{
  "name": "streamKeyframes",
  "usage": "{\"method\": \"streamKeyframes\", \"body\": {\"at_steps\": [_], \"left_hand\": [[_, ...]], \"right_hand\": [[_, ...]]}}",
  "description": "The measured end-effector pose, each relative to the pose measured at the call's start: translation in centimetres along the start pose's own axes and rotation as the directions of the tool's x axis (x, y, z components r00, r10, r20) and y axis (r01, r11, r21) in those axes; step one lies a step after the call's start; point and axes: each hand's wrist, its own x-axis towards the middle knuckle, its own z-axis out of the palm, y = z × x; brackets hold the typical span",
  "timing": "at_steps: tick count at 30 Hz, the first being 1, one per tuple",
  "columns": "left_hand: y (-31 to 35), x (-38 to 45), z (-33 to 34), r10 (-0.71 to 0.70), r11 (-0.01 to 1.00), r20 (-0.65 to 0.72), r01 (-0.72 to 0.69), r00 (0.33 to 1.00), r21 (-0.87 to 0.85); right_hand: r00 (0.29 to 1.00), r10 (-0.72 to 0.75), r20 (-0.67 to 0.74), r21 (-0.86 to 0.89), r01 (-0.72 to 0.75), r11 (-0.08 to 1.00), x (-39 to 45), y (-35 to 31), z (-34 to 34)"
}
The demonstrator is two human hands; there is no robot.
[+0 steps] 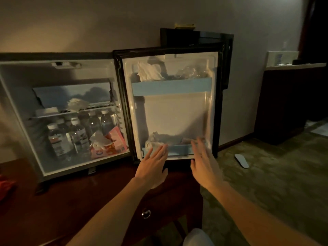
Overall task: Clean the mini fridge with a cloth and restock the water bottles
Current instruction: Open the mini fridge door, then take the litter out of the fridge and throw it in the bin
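At the far left a red thing lies on the dark wooden worktop; it is too dim to say if it is the cloth. Next, the mini fridge stands open on this worktop, and several water bottles stand upright on its floor under the wire shelf, with a pink tissue pack just beside them on the right. Crumpled white paper lies on the wire shelf. The open door faces the camera; its upper door shelf holds more white paper, and the lower door shelf holds crumpled paper too. The left hand and the right hand reach to this lower shelf, the fingers straight and spread, holding nothing. I judge that the step in hand is the emptying of the door before wiping, so the task is at its beginning. The next move probably calls for the fingers to close on the loose paper and lift it out, then to find a cloth.
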Motion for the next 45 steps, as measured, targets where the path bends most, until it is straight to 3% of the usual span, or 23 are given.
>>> {"method": "streamKeyframes", "body": {"at_steps": [4, 7, 18, 24, 33, 40, 45], "left_hand": [[-0.4, 0.5, 1.1, 0.014, 1.0, 0.039, -0.015, 0.999, 0.025], [-0.4, 1.1, 1.4, 0.021, 1.0, 0.007, -0.021, 1.0, 0.005], [-2.4, 0.2, 1.0, 0.108, 0.99, -0.114, -0.117, 0.988, -0.072], [-6.7, -4.1, 0.3, 0.001, 0.998, -0.074, -0.006, 0.997, -0.063], [-16.8, -11.1, 0.5, -0.282, 0.957, 0.046, 0.284, 0.958, -0.059], [-22.7, -11.4, 1.6, -0.418, 0.899, 0.091, 0.426, 0.904, -0.097], [-25.6, -9.5, 2.9, -0.452, 0.869, 0.145, 0.471, 0.88, -0.15]], "right_hand": [[0.979, -0.036, 0.201, 0.0, 0.037, 0.999, 2.1, -0.6, 2.5], [0.971, 0.001, 0.237, -0.021, 0.005, 1.0, 3.1, -0.5, 3.2], [0.991, -0.031, 0.132, 0.064, 0.022, 0.998, 4.5, -3.2, 2.9], [0.987, -0.097, 0.127, 0.122, 0.081, 0.989, 5.0, -8.0, 2.4], [0.934, -0.338, 0.115, 0.359, 0.278, 0.891, 7.9, -19.0, 4.6], [0.924, -0.315, 0.218, 0.442, 0.194, 0.876, 13.7, -24.1, 9.5], [0.89, -0.322, 0.323, 0.4, 0.18, 0.899, 16.5, -25.4, 13.7]]}}
